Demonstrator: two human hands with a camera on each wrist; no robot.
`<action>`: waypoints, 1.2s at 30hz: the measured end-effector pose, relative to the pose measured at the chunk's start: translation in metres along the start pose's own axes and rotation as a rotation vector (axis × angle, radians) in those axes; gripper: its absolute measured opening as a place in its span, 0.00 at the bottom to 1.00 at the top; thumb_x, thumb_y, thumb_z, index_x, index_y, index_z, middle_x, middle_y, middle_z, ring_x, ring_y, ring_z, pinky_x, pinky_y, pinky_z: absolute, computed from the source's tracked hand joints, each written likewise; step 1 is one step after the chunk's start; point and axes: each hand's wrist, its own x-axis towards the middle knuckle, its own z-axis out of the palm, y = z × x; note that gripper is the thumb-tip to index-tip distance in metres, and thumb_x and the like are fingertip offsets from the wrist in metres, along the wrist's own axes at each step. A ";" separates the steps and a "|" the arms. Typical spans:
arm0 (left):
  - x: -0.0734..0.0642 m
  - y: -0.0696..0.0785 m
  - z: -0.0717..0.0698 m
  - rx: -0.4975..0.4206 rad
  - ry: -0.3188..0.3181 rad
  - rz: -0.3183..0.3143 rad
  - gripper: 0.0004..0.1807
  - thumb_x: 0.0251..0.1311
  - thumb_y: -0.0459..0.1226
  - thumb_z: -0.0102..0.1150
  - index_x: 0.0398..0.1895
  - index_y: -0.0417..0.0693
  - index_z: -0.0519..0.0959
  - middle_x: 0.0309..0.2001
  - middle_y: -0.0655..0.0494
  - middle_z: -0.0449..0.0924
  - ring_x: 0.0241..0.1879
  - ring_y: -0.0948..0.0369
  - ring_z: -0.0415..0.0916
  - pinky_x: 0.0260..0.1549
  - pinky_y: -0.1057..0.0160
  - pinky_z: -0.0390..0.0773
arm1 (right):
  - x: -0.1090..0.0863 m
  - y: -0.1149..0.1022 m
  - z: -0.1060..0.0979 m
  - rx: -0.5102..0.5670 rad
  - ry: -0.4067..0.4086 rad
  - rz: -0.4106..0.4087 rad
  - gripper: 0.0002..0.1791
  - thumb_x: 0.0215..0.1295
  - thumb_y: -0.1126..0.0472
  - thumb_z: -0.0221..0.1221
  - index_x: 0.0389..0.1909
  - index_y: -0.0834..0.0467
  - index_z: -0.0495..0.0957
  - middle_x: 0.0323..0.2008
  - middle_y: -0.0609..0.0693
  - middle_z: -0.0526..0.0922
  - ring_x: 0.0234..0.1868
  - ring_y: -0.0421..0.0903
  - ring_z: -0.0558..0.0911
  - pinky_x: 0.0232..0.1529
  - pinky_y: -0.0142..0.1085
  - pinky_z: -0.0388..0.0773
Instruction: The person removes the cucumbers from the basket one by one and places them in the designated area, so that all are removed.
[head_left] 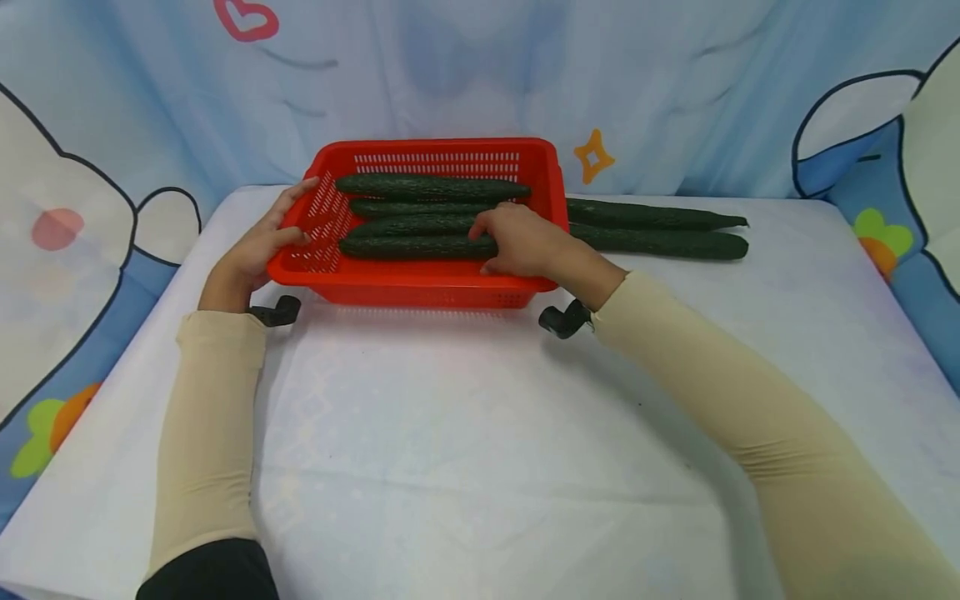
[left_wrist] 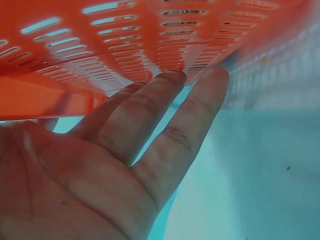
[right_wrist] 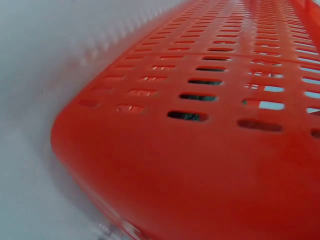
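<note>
A red plastic basket (head_left: pixel 420 287) with slotted walls stands on the table. Several long dark green cucumbers (head_left: pixel 435 185) lie lengthwise inside it. My left hand (head_left: pixel 266 237) holds the basket's left end, thumb over the rim; in the left wrist view its fingers (left_wrist: pixel 175 135) extend along the outside of the slotted wall. Reaching over the near right part of the basket, my right hand (head_left: pixel 525 242) grips the nearest cucumber (head_left: pixel 412 247) at its right part, which the hand covers. Only the basket's outer wall (right_wrist: pixel 165 165) appears in the right wrist view; the right fingers are out of sight there.
Two more cucumbers (head_left: pixel 660 242) lie side by side on the table, against or just behind the basket's right end. A white cloth (head_left: pixel 480 433) covers the table. A blue curtain (head_left: pixel 480 75) with cartoon prints hangs behind and at both sides.
</note>
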 end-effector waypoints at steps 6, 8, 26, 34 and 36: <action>-0.002 0.002 -0.002 -0.008 -0.007 0.006 0.42 0.65 0.24 0.41 0.76 0.72 0.49 0.71 0.49 0.50 0.51 0.57 0.73 0.39 0.66 0.85 | 0.008 -0.005 0.002 -0.058 -0.053 0.049 0.33 0.62 0.57 0.65 0.67 0.61 0.68 0.60 0.59 0.76 0.65 0.54 0.69 0.65 0.46 0.73; -0.003 0.001 -0.003 -0.012 -0.007 0.007 0.42 0.65 0.24 0.40 0.76 0.73 0.49 0.70 0.49 0.50 0.50 0.58 0.74 0.39 0.66 0.85 | 0.011 -0.007 0.004 -0.097 -0.065 0.079 0.35 0.62 0.55 0.65 0.69 0.60 0.66 0.60 0.60 0.75 0.63 0.53 0.71 0.63 0.46 0.75; -0.002 0.000 -0.001 -0.017 -0.005 0.001 0.43 0.65 0.24 0.42 0.76 0.74 0.49 0.71 0.49 0.49 0.54 0.56 0.71 0.40 0.66 0.85 | 0.017 -0.007 0.006 -0.200 -0.230 0.125 0.42 0.66 0.53 0.60 0.77 0.50 0.52 0.74 0.62 0.57 0.73 0.60 0.58 0.74 0.55 0.58; -0.001 0.001 0.002 -0.012 -0.002 0.001 0.43 0.65 0.24 0.42 0.76 0.73 0.50 0.71 0.49 0.49 0.54 0.56 0.70 0.40 0.67 0.85 | 0.016 -0.003 0.007 -0.220 -0.232 0.114 0.42 0.66 0.53 0.59 0.77 0.51 0.52 0.74 0.63 0.54 0.72 0.60 0.59 0.72 0.54 0.62; -0.001 0.001 0.002 -0.011 0.001 0.000 0.43 0.64 0.24 0.42 0.76 0.73 0.50 0.71 0.49 0.49 0.55 0.56 0.69 0.40 0.66 0.85 | 0.016 -0.003 0.007 -0.216 -0.234 0.110 0.41 0.66 0.54 0.59 0.77 0.52 0.53 0.73 0.63 0.55 0.72 0.59 0.60 0.72 0.53 0.63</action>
